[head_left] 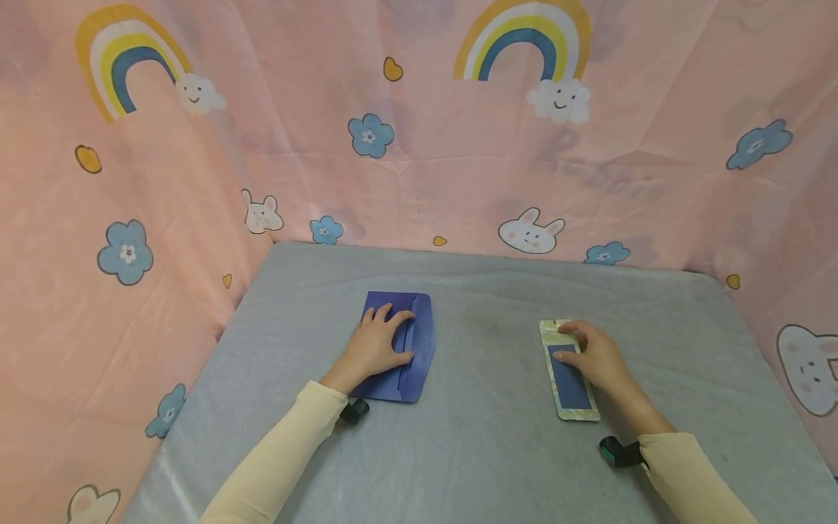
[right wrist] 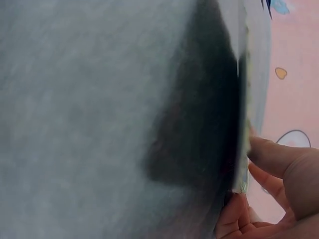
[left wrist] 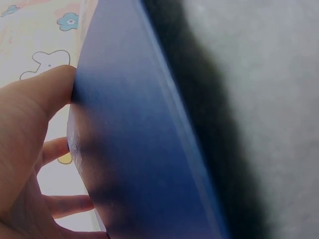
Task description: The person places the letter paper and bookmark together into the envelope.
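Note:
A purple-blue envelope lies on the table with its flap spread out to the right. My left hand rests over it, fingers apart and the tips touching its upper face. From the left wrist, the envelope fills the middle, with the thumb and fingers along its left side. Over on the right, my right hand holds a narrow pale yellow-green card with a dark blue panel. The card appears edge-on in the right wrist view, thumb on one face and fingers round its lower corner.
A grey cloth covers the table. Behind and beside it hangs a pink curtain printed with rainbows, rabbits and flowers. A dark strap device sits at the right wrist and another at the left.

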`<state>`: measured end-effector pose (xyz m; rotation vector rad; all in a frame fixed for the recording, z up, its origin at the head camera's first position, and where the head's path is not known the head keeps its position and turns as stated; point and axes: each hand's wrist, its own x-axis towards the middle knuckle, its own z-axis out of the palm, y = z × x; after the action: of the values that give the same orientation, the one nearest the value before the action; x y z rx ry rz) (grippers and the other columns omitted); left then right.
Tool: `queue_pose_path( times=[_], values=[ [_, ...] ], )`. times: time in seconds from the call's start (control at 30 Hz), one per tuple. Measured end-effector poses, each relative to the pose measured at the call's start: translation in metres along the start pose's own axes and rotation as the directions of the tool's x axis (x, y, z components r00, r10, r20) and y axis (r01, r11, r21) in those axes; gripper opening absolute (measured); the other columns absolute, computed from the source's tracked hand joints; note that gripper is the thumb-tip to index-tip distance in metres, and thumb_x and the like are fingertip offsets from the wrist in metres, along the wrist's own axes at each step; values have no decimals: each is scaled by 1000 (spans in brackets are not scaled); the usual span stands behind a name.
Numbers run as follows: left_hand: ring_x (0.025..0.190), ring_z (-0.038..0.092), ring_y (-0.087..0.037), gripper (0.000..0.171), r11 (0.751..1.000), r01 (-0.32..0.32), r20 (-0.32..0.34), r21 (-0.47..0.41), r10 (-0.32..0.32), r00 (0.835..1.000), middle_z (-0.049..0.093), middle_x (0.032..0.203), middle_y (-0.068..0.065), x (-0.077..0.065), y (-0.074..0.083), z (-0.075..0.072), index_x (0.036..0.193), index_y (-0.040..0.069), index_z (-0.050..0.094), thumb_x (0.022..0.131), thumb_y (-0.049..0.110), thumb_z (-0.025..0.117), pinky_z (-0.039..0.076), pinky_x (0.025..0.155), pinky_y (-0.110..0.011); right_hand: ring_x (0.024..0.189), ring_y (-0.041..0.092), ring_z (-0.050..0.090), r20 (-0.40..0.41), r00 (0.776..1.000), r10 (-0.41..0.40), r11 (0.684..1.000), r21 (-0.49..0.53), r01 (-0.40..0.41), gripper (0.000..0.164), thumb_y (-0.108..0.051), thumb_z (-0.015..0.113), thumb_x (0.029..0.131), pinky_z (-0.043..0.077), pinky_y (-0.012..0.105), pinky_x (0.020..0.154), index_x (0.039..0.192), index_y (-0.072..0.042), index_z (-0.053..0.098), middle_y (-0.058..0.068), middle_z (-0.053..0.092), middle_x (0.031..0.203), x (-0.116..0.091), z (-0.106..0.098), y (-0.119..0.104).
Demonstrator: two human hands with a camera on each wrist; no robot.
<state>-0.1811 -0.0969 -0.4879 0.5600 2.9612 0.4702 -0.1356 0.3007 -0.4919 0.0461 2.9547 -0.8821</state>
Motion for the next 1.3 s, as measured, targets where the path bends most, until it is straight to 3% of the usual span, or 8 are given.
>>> queue_pose_path(
  times=[0.23, 0.67, 0.9, 1.03, 1.13, 1.3],
  values=[
    [136, 31, -51, 71, 1000, 3, 4, 12, -4, 1000, 36, 149, -16, 0, -1, 2, 138, 36, 42, 74, 51, 71, 34, 103, -63, 118, 48, 48, 30, 998, 47, 998, 27, -48, 47, -19, 71, 82, 40, 62, 90, 126, -11, 56, 28, 52, 132, 2, -1, -4],
    [136, 31, -52, 71, 1000, 5, 0, 8, -5, 1000, 36, 149, -17, 1, 0, 2, 137, 35, 43, 74, 50, 71, 34, 103, -64, 127, 51, 39, 75, 993, 90, 986, 131, -99, 45, -19, 68, 84, 37, 64, 93, 127, -13, 56, 27, 41, 144, 1, -1, -2],
    [134, 31, -54, 70, 1000, -11, -14, -13, 11, 1000, 37, 149, -19, -1, 1, 0, 137, 33, 44, 74, 47, 72, 34, 102, -65, 134, 51, 32, 79, 994, 75, 972, 216, -90, 43, -14, 67, 85, 32, 65, 100, 126, -11, 56, 24, 39, 146, -1, 0, -1],
    [135, 30, -55, 71, 1000, -9, -13, -18, 9, 1000, 36, 149, -19, -2, 1, 0, 137, 33, 44, 74, 46, 73, 33, 103, -65, 125, 42, 43, 58, 996, 62, 968, 241, -74, 42, -12, 66, 85, 39, 56, 93, 126, -11, 57, 22, 42, 144, -1, 0, -1],
    [135, 30, -55, 71, 1000, -8, -16, -21, 8, 1000, 36, 149, -19, -2, 1, 0, 137, 33, 44, 74, 46, 73, 32, 103, -65, 110, 34, 48, 45, 997, 66, 966, 248, -75, 42, -12, 66, 85, 40, 46, 86, 126, -11, 57, 22, 44, 143, -2, 0, -3],
    [134, 31, -55, 71, 1000, -10, -22, -17, 10, 1000, 36, 149, -20, -2, 1, 1, 137, 33, 44, 74, 46, 73, 33, 103, -66, 128, 41, 41, 45, 996, 71, 954, 287, -81, 44, -12, 66, 85, 36, 58, 97, 127, -10, 56, 22, 39, 147, -2, -2, -6]
  ],
)
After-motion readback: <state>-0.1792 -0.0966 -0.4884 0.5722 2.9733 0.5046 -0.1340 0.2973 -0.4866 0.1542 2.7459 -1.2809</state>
